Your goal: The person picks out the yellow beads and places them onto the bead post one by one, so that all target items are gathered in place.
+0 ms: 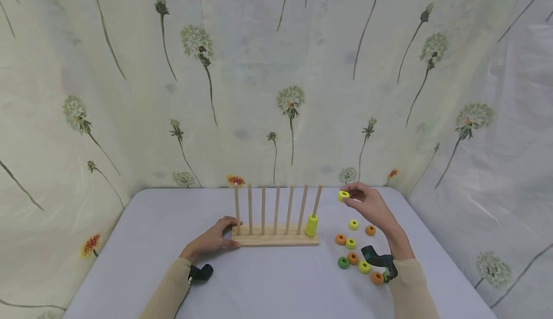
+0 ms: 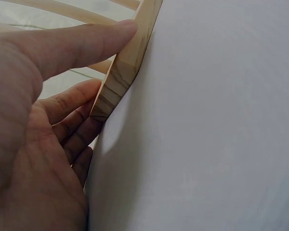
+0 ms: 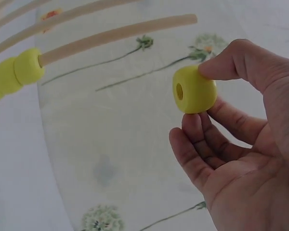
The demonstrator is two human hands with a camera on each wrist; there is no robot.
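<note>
Bead pinched in right hand, thumb against fingers, raised right of the rack's rightmost peg, apart from it. Left hand grips rack's left end. Likely best: brace rack, keep fingertips off the hole, bring it squarely over the peg tip. Head view: left fingertips partly hidden; green bead mostly behind wrist camera; yellow stack count unclear.

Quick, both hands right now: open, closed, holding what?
Left hand: closed, gripping the wooden base at its left end.
Right hand: closed, pinching one yellow bead.
</note>
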